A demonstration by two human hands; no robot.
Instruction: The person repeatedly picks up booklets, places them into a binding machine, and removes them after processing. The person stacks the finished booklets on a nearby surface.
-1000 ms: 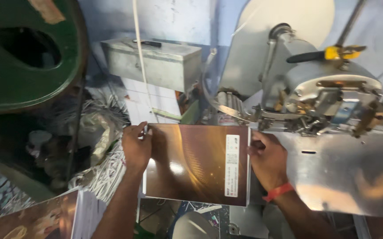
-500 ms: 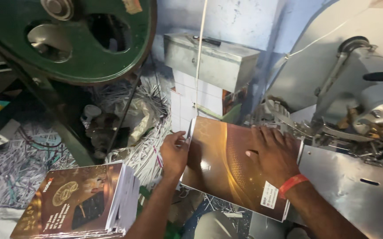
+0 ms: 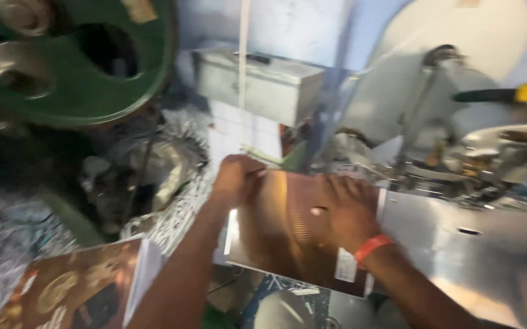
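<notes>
Looking down from the head camera, both hands are resting on a glossy brown booklet (image 3: 288, 237) that is lying tilted across the edge of a metal machine table (image 3: 458, 244). The left hand (image 3: 236, 178) is curling its fingers over the booklet's upper left corner, gripping it there. The right hand (image 3: 348, 210), wearing an orange wristband (image 3: 372, 247), is pressing flat on the cover with fingers spread, not clenched around anything. A stack of similar brown booklets (image 3: 80, 292) is sitting at lower left, well apart from the hands. A large green wheel (image 3: 74, 61) is filling the upper left, a grey metal box (image 3: 257, 85) is standing behind the hands, and shredded paper trimmings (image 3: 172, 207) are lying below the wheel.
</notes>
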